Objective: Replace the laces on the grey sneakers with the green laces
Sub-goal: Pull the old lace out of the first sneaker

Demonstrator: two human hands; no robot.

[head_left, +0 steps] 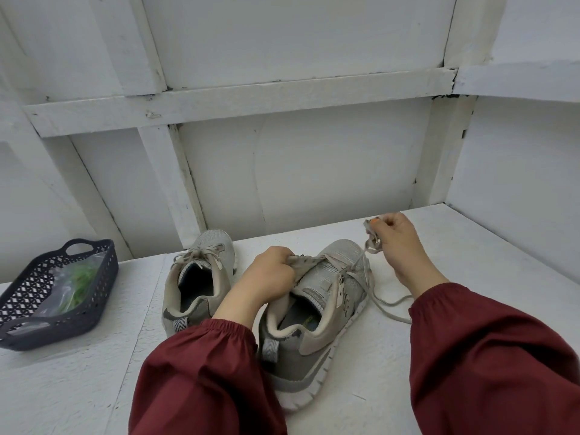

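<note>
- Loose maroon left sleeve (201, 378), softly creased, gathered into an elastic cuff.
- Matching maroon right sleeve (492, 356), same elastic cuff.
- Ungloved left hand (270, 274) and right hand (405, 246); orange nail (374, 219) on the right.

grey sneakers (317, 306), maroon sleeves (489, 356) (plain), green laces (80, 279)

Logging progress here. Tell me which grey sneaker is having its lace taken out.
The right-hand sneaker: the left hand grips its upper while the right hand holds its loose grey lace. The other sneaker stands untouched, fully laced.
</note>
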